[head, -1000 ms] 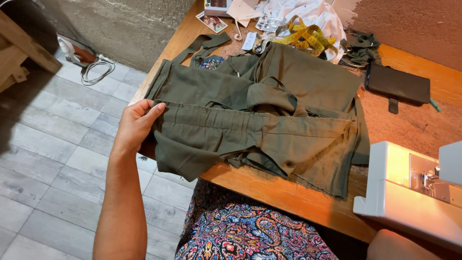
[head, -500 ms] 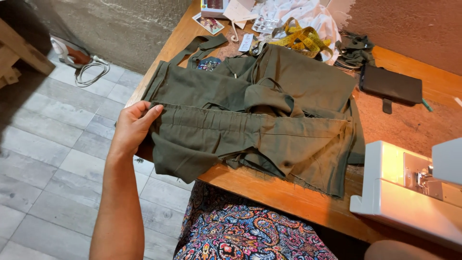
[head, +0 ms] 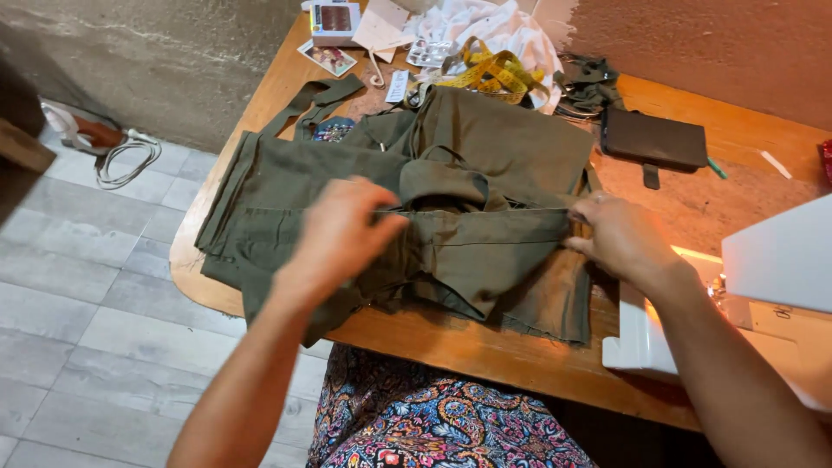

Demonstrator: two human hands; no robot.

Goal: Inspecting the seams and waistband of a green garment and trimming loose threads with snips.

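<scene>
Olive garment (head: 485, 173) under both hands' grip

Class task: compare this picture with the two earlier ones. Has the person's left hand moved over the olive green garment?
Yes. The left hand has moved from the olive green garment's end by the table's floor-side edge towards the garment's middle, nearer the right hand.

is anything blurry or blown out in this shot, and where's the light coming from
Head view: the left hand is smeared by motion blur, while the olive garment stays fairly sharp; the white sewing machine is nearly blown out, and a warm orange glow falls beside the right hand on the wooden table.
</scene>
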